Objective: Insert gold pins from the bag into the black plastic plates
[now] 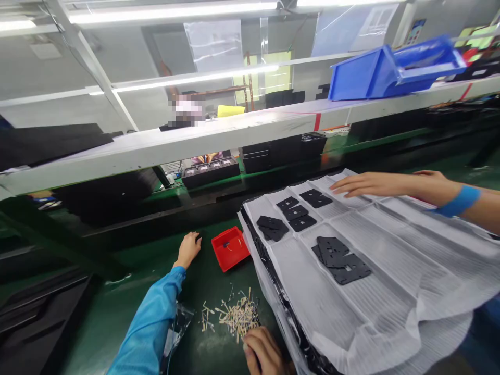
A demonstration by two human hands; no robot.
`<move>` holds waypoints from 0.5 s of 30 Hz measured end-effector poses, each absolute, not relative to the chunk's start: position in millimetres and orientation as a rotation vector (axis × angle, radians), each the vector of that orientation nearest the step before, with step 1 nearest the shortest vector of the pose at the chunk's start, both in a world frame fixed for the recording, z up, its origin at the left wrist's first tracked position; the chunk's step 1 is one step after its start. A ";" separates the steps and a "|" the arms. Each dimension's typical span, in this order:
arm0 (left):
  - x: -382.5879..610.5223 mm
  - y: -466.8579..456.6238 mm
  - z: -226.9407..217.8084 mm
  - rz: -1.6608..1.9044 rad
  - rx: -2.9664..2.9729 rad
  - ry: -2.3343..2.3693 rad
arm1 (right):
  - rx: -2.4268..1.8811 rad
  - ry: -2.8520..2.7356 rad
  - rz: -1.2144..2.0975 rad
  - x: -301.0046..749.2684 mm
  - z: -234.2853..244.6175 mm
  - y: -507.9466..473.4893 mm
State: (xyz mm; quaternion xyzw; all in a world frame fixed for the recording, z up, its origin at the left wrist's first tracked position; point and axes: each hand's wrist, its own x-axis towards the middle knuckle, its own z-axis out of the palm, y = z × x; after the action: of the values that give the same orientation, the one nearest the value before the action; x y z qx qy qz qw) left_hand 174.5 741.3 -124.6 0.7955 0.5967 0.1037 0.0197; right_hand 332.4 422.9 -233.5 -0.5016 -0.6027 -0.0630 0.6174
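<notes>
My left hand (188, 250), below a blue sleeve, is over the green bench with its fingers curled together; whatever it may hold is hidden. Just right of it is a red tray (230, 250) with a few small bits inside. Near the bottom edge my right hand (265, 350) has bent fingers close to a loose pile of small beige and dark strip-like pieces (239, 315). Its fingers look closed, and their contents cannot be made out. A clear plastic bag (177, 328) lies beside my left sleeve.
At right, a white-lined divided tray (375, 234) carries several flat black plates (341, 258). Another person's hand (367, 183), with a blue wristband, reaches over it. A blue bin (394, 70) tilts on the white shelf (234, 133). Black trays (39, 317) sit lower left.
</notes>
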 end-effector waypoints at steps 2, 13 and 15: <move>190.1 729.2 -108.3 0.373 2.532 1.761 | -1.139 -1.373 -0.149 331.7 -236.7 424.3; 247.1 705.3 -8.1 0.319 2.739 1.675 | -1.187 -1.484 0.122 336.2 -260.7 405.0; 226.1 726.4 -24.5 0.077 2.614 1.877 | -1.172 -1.479 0.150 338.1 -266.3 404.3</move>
State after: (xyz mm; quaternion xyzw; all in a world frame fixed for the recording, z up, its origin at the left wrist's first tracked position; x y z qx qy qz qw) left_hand 226.1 726.4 -24.5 0.8115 0.5826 0.0239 -0.0385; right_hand 338.1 404.3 -266.3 -0.5022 -0.6341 0.0641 0.5845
